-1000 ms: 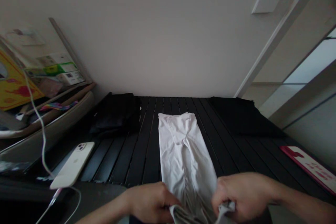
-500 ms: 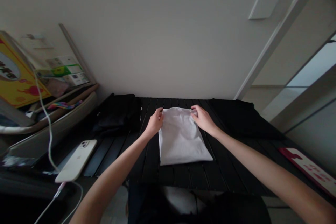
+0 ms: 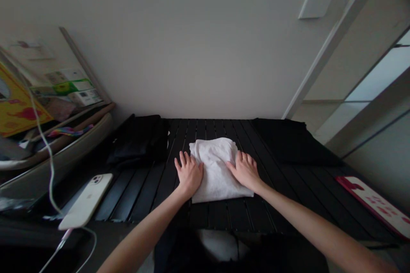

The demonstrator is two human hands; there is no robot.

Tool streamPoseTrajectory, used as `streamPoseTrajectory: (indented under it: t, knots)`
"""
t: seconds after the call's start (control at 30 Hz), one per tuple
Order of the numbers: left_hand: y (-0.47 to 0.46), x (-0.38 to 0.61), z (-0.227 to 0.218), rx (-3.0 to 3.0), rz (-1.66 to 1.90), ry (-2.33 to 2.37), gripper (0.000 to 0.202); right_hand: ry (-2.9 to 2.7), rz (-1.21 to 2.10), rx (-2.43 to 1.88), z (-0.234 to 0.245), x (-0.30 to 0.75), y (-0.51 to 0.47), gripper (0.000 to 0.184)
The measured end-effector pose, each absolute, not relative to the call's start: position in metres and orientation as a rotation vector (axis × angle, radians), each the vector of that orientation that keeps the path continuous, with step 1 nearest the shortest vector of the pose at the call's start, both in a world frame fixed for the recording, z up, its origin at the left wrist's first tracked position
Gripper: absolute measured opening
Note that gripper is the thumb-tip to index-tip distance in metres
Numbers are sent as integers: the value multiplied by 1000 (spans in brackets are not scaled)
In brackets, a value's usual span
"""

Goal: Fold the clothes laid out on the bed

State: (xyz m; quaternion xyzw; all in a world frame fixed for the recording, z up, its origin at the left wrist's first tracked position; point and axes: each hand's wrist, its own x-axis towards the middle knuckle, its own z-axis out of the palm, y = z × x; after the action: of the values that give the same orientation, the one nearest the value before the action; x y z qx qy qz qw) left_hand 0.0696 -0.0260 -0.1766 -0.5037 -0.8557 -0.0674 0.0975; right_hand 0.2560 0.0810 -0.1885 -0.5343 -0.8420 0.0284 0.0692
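Observation:
A white cloth garment (image 3: 216, 170), folded into a compact shape, lies on the black slatted table (image 3: 224, 217) in front of me. Its far end is doubled over and a little wrinkled. At its left edge rests my left hand (image 3: 189, 174), fingers spread and thumb against the fabric. My right hand (image 3: 246, 171) lies at the right edge, its thumb on top of the cloth and its fingers stretched out beside it. Neither hand grips the fabric.
Folded black cloth (image 3: 139, 138) sits at the back left, another black cloth (image 3: 293, 140) at the back right. A charging white phone (image 3: 86, 202) lies on the left, beside a bin of items (image 3: 73, 145). On the right is a red-edged white board (image 3: 374, 202). A wall (image 3: 205, 51) stands behind.
The garment's far end has been folded toward me, making it shorter. Both hands have come nearer, let go of the far corners and flattened out at the sides.

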Motion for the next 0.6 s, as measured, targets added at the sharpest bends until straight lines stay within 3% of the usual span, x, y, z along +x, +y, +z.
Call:
streamPoseTrajectory:
  t: [0.13,0.33,0.47,0.6]
  knots:
    - [-28,65,-166,-1474,-177,-2557,43,-2500,38,-1651,-174,258,85,49]
    - [-21,76,-157,-1642,-214,-2714,30,-2597,233,-1552,-173,253,94,22]
    - [-10,98,-142,-1789,-403,-2802,25,-2600,42,-1451,-160,262,95,21]
    - [17,129,-128,-1952,-748,-2582,16,-2540,-281,-1440,-139,286,102,32]
